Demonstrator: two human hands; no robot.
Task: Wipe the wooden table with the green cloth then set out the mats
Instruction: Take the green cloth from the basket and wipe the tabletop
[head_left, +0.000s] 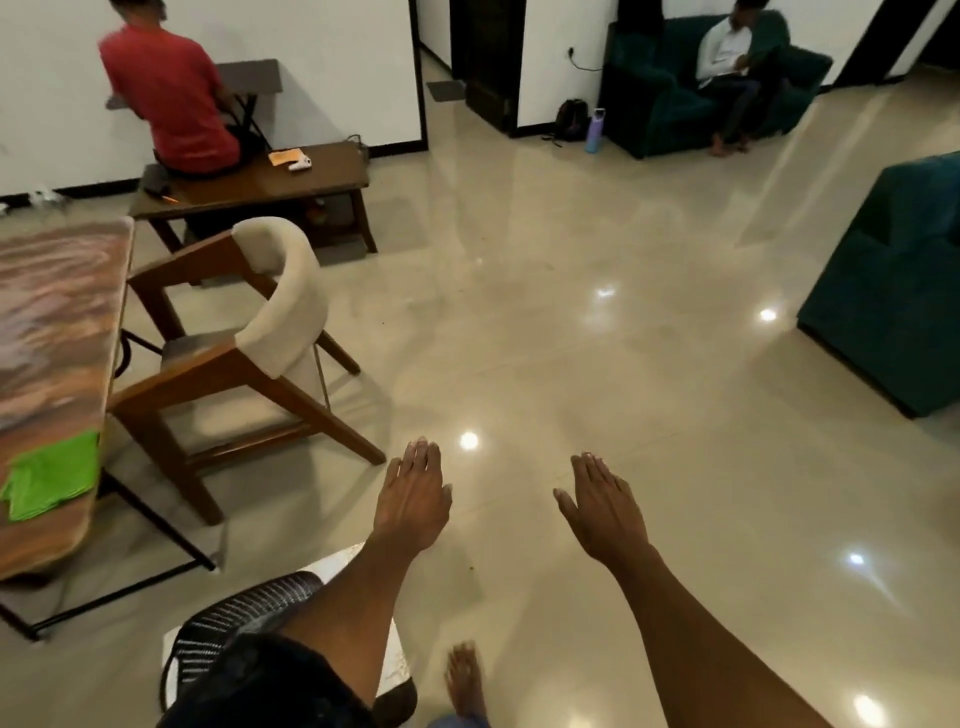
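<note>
Green cloth (52, 475) on wooden table (47, 332); hands empty.

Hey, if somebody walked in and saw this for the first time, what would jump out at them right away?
Probably the two bare hands, left hand and right hand, held out open over the shiny floor, holding nothing. Next, the bright green cloth lying on the wooden table at the far left. Then the person in a red shirt sitting on a low table at the back.

1. This looks like a big living room in a home.
2. Green sofas (883, 291) stand on a shiny tiled floor (571, 338).
3. A wooden table (47, 332) has a soft-backed chair (249, 332) beside it.
4. People sit around; the far doorways are too dark to tell more.
</note>
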